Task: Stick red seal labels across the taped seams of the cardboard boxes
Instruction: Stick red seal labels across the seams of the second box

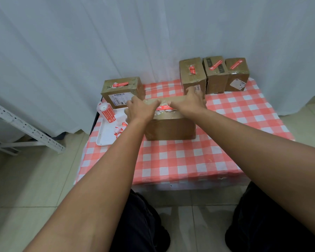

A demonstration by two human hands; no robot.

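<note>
A red seal label is being pressed flat onto the taped top of the middle cardboard box, which sits on the checked tablecloth. It is pushed down by the left hand and the right hand, whose fingers look fairly straight and holding nothing, though the tips are hard to see. The label is likely thin, floppy and sticky, best held by its ends, while the box seems stiff.
</note>
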